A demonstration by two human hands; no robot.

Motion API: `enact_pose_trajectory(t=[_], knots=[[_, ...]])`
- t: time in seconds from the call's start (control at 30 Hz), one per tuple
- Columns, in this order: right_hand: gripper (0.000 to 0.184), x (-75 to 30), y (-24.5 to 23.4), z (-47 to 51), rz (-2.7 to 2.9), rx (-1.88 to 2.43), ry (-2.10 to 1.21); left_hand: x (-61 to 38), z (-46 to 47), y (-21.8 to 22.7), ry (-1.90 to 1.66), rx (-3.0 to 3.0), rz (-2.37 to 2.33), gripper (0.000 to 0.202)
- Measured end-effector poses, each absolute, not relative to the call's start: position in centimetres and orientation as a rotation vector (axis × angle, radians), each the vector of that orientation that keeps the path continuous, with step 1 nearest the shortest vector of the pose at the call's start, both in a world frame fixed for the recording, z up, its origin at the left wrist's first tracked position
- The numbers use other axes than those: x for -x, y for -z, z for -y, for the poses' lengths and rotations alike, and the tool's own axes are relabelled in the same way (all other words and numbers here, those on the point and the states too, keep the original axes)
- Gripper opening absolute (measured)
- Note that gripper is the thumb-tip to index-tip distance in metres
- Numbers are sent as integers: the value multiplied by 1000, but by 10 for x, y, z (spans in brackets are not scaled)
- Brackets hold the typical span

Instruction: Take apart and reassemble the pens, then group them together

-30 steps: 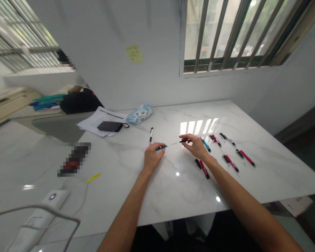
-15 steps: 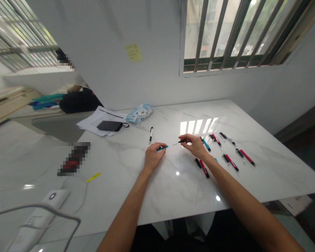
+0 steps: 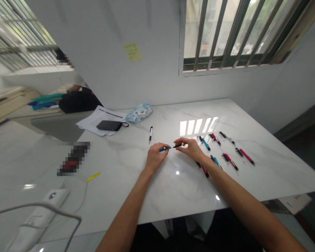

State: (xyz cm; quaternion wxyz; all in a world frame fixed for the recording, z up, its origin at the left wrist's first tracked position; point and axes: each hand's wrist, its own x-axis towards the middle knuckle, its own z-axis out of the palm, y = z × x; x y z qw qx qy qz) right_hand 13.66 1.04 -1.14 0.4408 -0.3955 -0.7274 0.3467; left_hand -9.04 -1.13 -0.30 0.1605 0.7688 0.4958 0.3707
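My left hand [image 3: 155,156] pinches the teal barrel of a pen [image 3: 165,149] just above the white marble table [image 3: 173,189]. My right hand [image 3: 190,148] pinches the pen's black end piece [image 3: 179,145]; the two parts sit close together, almost end to end. Right of my hands lie several pens in rows, some teal [image 3: 205,143] and some red [image 3: 247,157], each with black ends. A black and white pen [image 3: 150,134] lies alone behind my left hand.
Papers with a black pouch [image 3: 109,125] and a blue plastic packet [image 3: 140,114] lie at the table's far left. A yellow strip [image 3: 93,176] and a white device with a cable [image 3: 39,213] are at the near left. A wall and a barred window stand behind.
My hands have come together: the black end piece in my right hand has moved left toward the teal barrel, closing the gap where a thin refill showed.
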Motion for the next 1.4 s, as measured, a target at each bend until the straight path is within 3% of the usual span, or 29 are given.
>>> enact_pose_trajectory(t=[0.27, 0.5, 0.67, 0.8, 0.93, 1.17, 1.4], knots=[[18, -134, 13, -9, 1830, 1028, -873, 85, 14, 3, -1065, -2207, -1334, 12], [28, -146, 8, -12, 1882, 1040, -915, 86, 14, 0, -1064, -2200, -1364, 12], [16, -151, 8, -15, 1925, 1005, -924, 89, 13, 0, -1061, -2196, -1395, 11], [16, -150, 11, -17, 1925, 1070, -888, 89, 13, 0, -1065, -2195, -1383, 10], [39, -151, 11, -18, 2014, 1155, -918, 89, 12, 1, -1070, -2189, -1366, 11], [23, -154, 8, -16, 1985, 1088, -936, 91, 10, 5, -1112, -2183, -1354, 10], [26, -152, 12, -18, 2008, 1136, -848, 88, 13, 3, -1154, -2137, -1283, 11]])
